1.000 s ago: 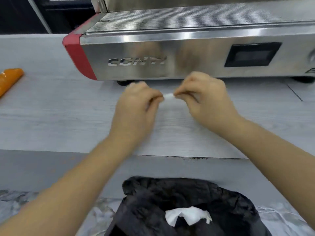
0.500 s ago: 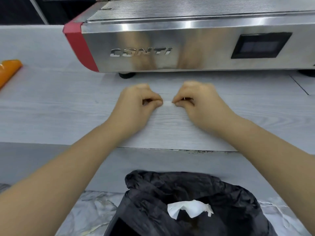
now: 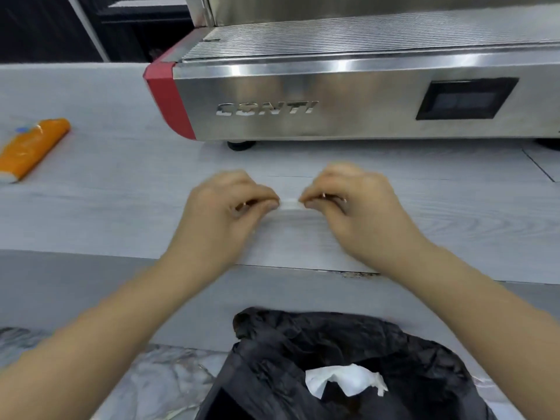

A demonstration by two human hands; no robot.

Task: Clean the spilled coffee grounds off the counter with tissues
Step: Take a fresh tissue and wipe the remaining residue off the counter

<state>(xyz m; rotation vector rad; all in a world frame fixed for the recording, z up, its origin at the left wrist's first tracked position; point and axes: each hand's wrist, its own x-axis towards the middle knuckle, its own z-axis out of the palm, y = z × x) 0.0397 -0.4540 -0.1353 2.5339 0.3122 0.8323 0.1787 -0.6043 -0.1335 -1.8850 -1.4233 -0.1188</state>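
Note:
A small white tissue (image 3: 289,204) is stretched between my two hands, low over the pale wood-grain counter (image 3: 121,207). My left hand (image 3: 224,219) pinches its left end and my right hand (image 3: 354,213) pinches its right end, fingers curled shut. Only a short strip of the tissue shows between the fingertips. No coffee grounds are visible on the counter around the hands. A crumpled white tissue (image 3: 342,380) lies inside a black bin bag (image 3: 333,359) below the counter's front edge.
A steel espresso machine (image 3: 333,110) with a red corner stands just behind the hands. An orange tissue packet (image 3: 30,147) lies at the far left of the counter. A dark chipped patch (image 3: 354,272) marks the counter's front edge.
Both hands have come down from in front of the machine to just above the counter, still holding the tissue between them. The view has shifted so the orange packet shows more.

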